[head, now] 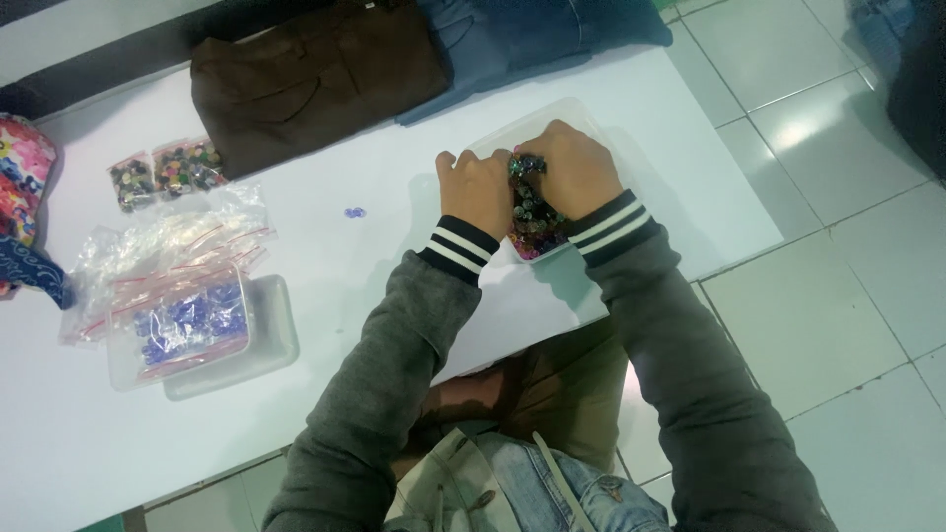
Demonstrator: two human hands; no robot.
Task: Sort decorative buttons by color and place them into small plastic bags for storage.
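Both hands (476, 189) (574, 169) dig into a clear container (591, 123) (mixed beads (532, 225)).

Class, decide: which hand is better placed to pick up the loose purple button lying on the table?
Left hand: the purple button lies on its side, nearer than the right hand at the clear tray.

White table (325, 246) on a pale glossy tiled floor (828, 296)

Grey knit sleeves (394, 355) end in dark cuffs (455, 248) — two white stripes each — above faded blue jeans (552, 488).
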